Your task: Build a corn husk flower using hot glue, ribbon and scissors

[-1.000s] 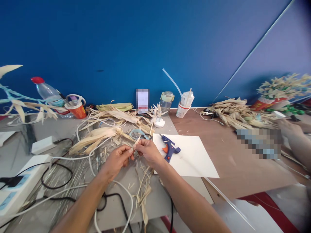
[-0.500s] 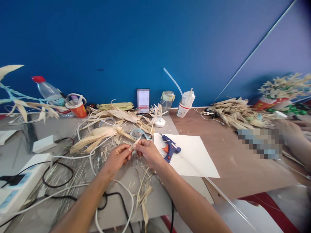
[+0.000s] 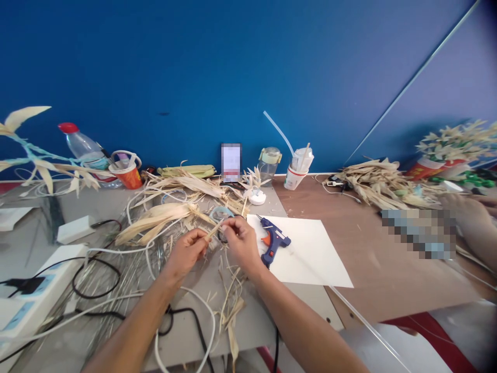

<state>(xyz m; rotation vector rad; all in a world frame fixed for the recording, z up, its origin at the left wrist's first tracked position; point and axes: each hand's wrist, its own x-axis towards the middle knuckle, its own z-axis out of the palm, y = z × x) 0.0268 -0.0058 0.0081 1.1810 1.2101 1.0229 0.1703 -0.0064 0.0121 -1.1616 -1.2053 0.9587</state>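
Observation:
A narrow strip of dried corn husk (image 3: 213, 231) runs between my two hands above the table. My left hand (image 3: 190, 250) pinches its lower end between thumb and fingers. The fingertips of my right hand (image 3: 241, 239) are closed at the strip's upper end. A blue hot glue gun (image 3: 275, 241) with an orange trigger lies on a white sheet of paper (image 3: 320, 254), just right of my right hand. Larger dried husks (image 3: 159, 220) lie on the table beyond my left hand. Thin husk scraps (image 3: 232, 305) are scattered below my hands.
A white power strip (image 3: 42, 295) and looping cables lie at the left. Along the wall stand a bottle (image 3: 83, 147), an orange cup (image 3: 126, 173), a phone (image 3: 232, 163), a jar (image 3: 268, 165) and a white cup (image 3: 295, 177). At the right is another person's hand (image 3: 464, 215).
My right hand has moved slightly up and right, away from my left, so more of the husk strip shows between them. The camera view has shifted a little.

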